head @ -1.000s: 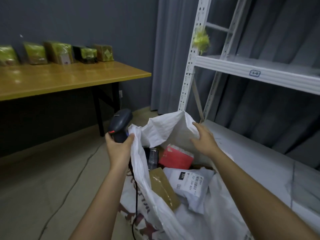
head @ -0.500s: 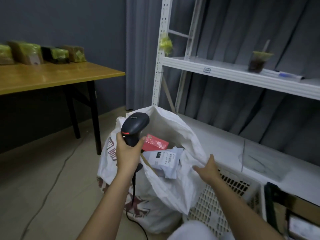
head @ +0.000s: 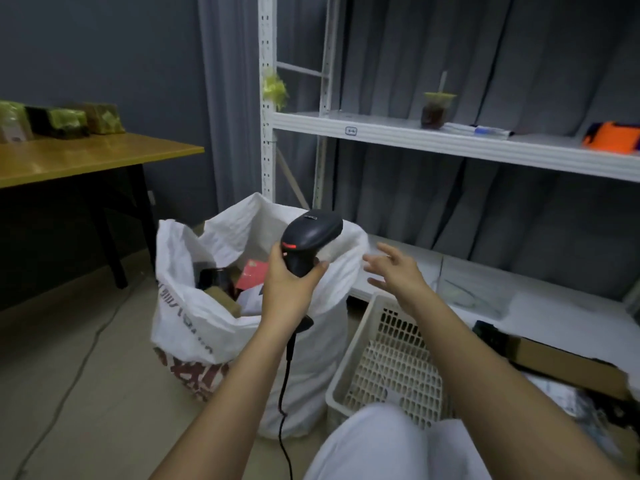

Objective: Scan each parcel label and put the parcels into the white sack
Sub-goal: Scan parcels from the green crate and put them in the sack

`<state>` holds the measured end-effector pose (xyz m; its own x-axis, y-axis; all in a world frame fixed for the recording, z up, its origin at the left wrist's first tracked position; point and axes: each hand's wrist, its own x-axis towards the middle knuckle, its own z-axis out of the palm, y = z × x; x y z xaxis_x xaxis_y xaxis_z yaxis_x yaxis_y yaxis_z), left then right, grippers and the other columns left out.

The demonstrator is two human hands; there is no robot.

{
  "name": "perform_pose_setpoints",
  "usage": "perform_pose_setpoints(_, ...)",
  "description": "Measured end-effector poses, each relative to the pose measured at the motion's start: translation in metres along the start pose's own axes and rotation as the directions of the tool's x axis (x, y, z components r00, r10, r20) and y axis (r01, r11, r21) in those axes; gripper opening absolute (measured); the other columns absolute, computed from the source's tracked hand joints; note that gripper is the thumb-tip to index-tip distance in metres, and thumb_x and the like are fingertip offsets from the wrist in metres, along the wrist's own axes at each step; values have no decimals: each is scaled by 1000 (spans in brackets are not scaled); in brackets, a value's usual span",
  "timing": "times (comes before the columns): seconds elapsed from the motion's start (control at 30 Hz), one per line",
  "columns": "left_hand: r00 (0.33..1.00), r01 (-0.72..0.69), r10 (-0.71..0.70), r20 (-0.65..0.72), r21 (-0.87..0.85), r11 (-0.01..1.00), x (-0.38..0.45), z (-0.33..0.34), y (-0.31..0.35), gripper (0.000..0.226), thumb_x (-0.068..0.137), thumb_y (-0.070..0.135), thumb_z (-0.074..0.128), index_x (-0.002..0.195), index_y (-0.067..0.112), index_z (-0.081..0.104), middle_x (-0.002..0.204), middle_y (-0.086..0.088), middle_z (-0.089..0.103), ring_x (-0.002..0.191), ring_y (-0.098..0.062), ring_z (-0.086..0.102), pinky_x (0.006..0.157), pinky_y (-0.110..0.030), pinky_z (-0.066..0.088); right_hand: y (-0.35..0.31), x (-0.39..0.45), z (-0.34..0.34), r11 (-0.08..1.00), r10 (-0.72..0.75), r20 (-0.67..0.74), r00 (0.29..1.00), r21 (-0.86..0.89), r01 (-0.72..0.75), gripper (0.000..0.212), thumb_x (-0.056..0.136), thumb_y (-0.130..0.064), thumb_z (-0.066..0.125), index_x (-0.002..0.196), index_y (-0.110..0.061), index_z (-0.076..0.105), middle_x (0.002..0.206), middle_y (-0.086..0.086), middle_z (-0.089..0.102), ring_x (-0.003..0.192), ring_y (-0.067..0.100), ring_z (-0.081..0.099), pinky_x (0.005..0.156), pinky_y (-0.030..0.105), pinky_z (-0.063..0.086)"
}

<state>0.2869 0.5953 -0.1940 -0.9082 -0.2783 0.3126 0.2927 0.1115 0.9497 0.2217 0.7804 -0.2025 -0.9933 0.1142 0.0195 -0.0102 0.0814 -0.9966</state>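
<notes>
Gripping the handle of a black barcode scanner (head: 309, 244), the left hand (head: 289, 293) has its fingers and thumb wrapped round the grip; the scanner head points up and to the right, an orange-red band lit on its near face, and its black cable (head: 286, 382) hangs down past the wrist to the floor. The right hand (head: 398, 271) holds nothing, its fingers spread and loosely extended above the corner of a cream plastic basket (head: 388, 362). Directly behind and below the scanner stands the white sack (head: 194, 327), mouth open, with red printing on its lower wall. Inside the sack lie parcels: a red parcel (head: 252, 273) just left of the gripping hand, a brown box (head: 221, 299) lower down, a dark item (head: 214, 277) beside it, and a white parcel (head: 251, 299) partly hidden by the left wrist. The basket touches the sack on the right. Behind both rises a white metal shelf (head: 398, 136) carrying a drink cup (head: 434, 110) with a straw and an orange object (head: 611, 136). A brown carton (head: 568, 367) lies at lower right. At left, a wooden table (head: 86, 157) bears green-wrapped packages (head: 65, 121).
</notes>
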Motion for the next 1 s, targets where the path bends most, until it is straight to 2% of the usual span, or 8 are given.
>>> perform_pose_setpoints(0.07,998,-21,20,55,12,1000,-9,23,5,43,78,22,78,107,30,47,100,11,62,96,-13,61,88,-40,52,9,-7,-26,1000,-17,-31,999,-13,16,43,94,-15,61,134,-20,48,112,6,67,101,18,65,91,37,55)
perform_pose_setpoints(0.23,978,-51,45,203,28,998,-30,90,5,41,80,19,75,106,28,46,95,13,61,93,-12,58,71,-18,43,42,-42,-103,988,-99,-190,977,-139,73,24,95,-15,58,117,-25,59,107,3,65,95,22,65,83,35,57)
perform_pose_setpoints(0.37,938,-66,35,346,80,995,-50,154,-4,38,81,20,74,105,23,45,97,5,63,92,-17,59,73,-29,42,84,-79,-172,972,-92,-310,946,-236,17,27,95,-10,58,121,-18,58,109,-3,58,75,17,55,72,33,55)
perform_pose_setpoints(0.47,901,-114,46,432,133,985,-65,200,-15,38,81,23,74,104,24,43,89,14,57,87,-15,56,68,-29,40,128,-101,-221,974,-35,-453,891,-217,-72,21,94,-5,58,112,-15,61,103,-3,61,80,6,57,67,11,50)
perform_pose_setpoints(0.57,851,-145,32,525,176,974,-78,239,-31,39,82,23,74,105,26,43,93,10,58,86,-15,56,68,-31,42,178,-120,-260,971,107,-571,814,-116,-209,16,93,-3,58,107,-11,62,106,7,63,92,19,59,78,24,49)
perform_pose_setpoints(0.67,800,-149,25,599,157,976,-88,274,-52,38,82,19,73,104,26,43,91,16,56,87,-15,57,69,-30,45,224,-134,-289,947,182,-617,766,-101,-306,18,94,-3,57,112,0,60,104,12,61,84,15,57,69,16,47)
perform_pose_setpoints(0.83,744,-93,-37,667,158,983,-106,312,-88,43,82,19,74,116,23,46,102,9,56,92,-11,55,69,-25,43,303,-149,-322,778,270,-609,746,-319,-542,20,89,-13,61,108,-19,60,106,7,60,99,29,59,82,40,52)
perform_pose_setpoints(1.0,672,-22,-129,729,193,981,-129,326,-120,49,82,21,75,120,25,45,109,11,54,99,-11,55,82,-32,49,352,-152,-339,519,425,-579,696,-474,-711,67,86,-30,64,144,-12,37,145,14,38,129,35,39,104,39,38)
